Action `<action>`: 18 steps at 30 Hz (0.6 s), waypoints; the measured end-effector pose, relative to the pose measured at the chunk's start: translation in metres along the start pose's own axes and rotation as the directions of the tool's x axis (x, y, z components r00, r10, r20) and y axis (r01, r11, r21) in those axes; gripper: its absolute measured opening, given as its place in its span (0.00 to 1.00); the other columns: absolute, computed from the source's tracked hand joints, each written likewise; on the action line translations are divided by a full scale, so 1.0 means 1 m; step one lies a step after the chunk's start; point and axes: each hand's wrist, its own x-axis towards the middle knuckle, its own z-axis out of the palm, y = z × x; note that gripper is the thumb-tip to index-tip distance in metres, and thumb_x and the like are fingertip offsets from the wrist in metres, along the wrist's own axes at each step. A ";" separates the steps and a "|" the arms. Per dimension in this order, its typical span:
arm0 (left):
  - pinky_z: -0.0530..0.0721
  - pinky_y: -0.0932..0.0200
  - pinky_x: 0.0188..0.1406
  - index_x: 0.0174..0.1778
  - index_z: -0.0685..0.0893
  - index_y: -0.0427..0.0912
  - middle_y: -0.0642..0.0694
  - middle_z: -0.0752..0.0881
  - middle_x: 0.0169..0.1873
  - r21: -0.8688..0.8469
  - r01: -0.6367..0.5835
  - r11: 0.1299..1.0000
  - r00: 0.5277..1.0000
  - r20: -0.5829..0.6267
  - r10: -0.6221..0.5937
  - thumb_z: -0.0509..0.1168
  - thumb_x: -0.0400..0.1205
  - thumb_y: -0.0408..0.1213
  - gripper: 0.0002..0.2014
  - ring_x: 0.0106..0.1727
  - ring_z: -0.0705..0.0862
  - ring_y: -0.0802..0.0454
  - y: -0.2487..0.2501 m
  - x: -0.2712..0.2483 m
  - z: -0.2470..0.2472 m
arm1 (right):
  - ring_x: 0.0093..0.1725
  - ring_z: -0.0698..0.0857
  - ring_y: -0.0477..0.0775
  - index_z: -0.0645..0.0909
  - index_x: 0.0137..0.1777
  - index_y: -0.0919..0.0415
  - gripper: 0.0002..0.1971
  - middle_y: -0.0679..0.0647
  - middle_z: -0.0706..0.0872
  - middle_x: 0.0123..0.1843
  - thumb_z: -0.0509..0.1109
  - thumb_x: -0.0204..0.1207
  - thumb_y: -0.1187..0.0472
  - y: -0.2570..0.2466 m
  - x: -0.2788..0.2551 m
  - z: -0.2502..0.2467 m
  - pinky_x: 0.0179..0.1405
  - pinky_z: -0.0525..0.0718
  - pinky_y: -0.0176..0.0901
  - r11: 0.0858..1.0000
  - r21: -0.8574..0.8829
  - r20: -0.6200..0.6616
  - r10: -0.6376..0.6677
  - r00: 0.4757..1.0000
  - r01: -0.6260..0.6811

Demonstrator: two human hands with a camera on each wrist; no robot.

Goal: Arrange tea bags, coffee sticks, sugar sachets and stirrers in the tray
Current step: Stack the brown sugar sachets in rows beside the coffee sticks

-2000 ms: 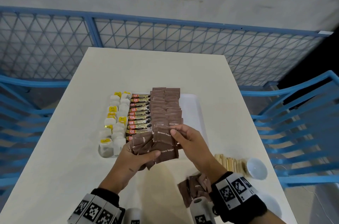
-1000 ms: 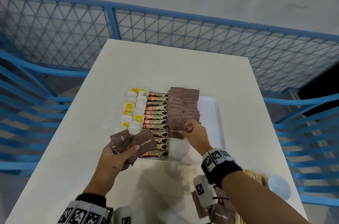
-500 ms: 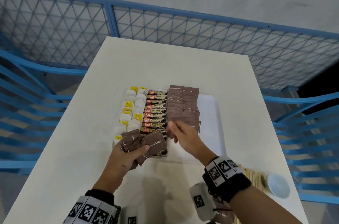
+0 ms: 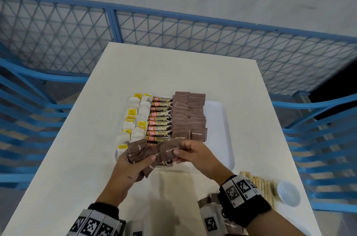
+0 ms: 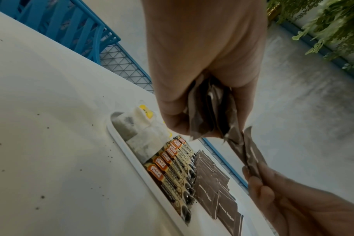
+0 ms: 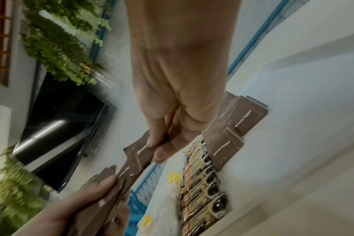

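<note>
A white tray [image 4: 222,119] on the table holds a column of white tea bags [image 4: 135,119] with yellow tags, a column of coffee sticks [image 4: 160,119] and two columns of brown sugar sachets [image 4: 188,114]. Just above the tray's near edge, my left hand [image 4: 133,164] grips a fanned bunch of brown sugar sachets [image 4: 144,153]. My right hand [image 4: 193,155] pinches one sachet [image 4: 171,149] of that bunch between thumb and fingers. The left wrist view shows the bunch [image 5: 210,111] in my fist, and the right wrist view shows the pinched sachet [image 6: 138,153].
Wooden stirrers [image 4: 262,185] lie at the table's near right beside a small white bowl [image 4: 288,194]. More loose brown sachets [image 4: 210,203] lie by my right wrist. Blue chairs and a blue mesh fence surround the table.
My right hand laid a sachet at the near end of the sugar columns, then came back to the bunch in my left hand and now pinches another sachet. My left hand stayed by the tray's near edge.
</note>
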 end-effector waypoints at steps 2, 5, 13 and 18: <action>0.74 0.65 0.23 0.44 0.86 0.43 0.52 0.85 0.23 -0.014 -0.004 1.000 1.000 -0.017 0.003 0.72 0.73 0.25 0.09 0.24 0.79 0.57 0.001 -0.001 0.001 | 0.37 0.87 0.45 0.83 0.55 0.69 0.09 0.58 0.87 0.42 0.65 0.78 0.73 0.003 0.000 -0.010 0.44 0.86 0.34 0.998 0.057 -0.080 -0.007 0.997 0.012; 0.76 0.65 0.22 0.44 0.86 0.45 0.53 0.86 0.24 -0.015 -0.018 1.000 1.000 -0.016 0.018 0.71 0.74 0.25 0.10 0.25 0.81 0.58 0.002 -0.003 0.001 | 0.39 0.87 0.51 0.84 0.54 0.67 0.10 0.60 0.86 0.44 0.66 0.77 0.74 0.012 0.003 -0.033 0.44 0.87 0.36 0.993 0.118 -0.276 0.024 0.961 0.009; 0.75 0.62 0.28 0.45 0.86 0.45 0.51 0.87 0.27 -0.036 -0.006 0.999 1.000 -0.018 0.005 0.71 0.74 0.25 0.10 0.28 0.80 0.56 0.003 -0.004 0.000 | 0.32 0.73 0.46 0.75 0.36 0.59 0.10 0.48 0.75 0.31 0.75 0.71 0.66 0.043 0.018 -0.075 0.32 0.71 0.33 0.958 -0.175 -0.622 0.070 0.780 -0.225; 0.75 0.66 0.20 0.48 0.86 0.42 0.47 0.85 0.28 -0.026 -0.012 1.000 1.000 -0.017 0.011 0.70 0.75 0.25 0.10 0.24 0.79 0.59 0.003 -0.005 0.000 | 0.32 0.71 0.48 0.74 0.36 0.61 0.12 0.48 0.74 0.30 0.77 0.68 0.63 0.048 0.029 -0.076 0.27 0.71 0.26 0.916 -0.308 -0.647 -0.003 0.763 -0.258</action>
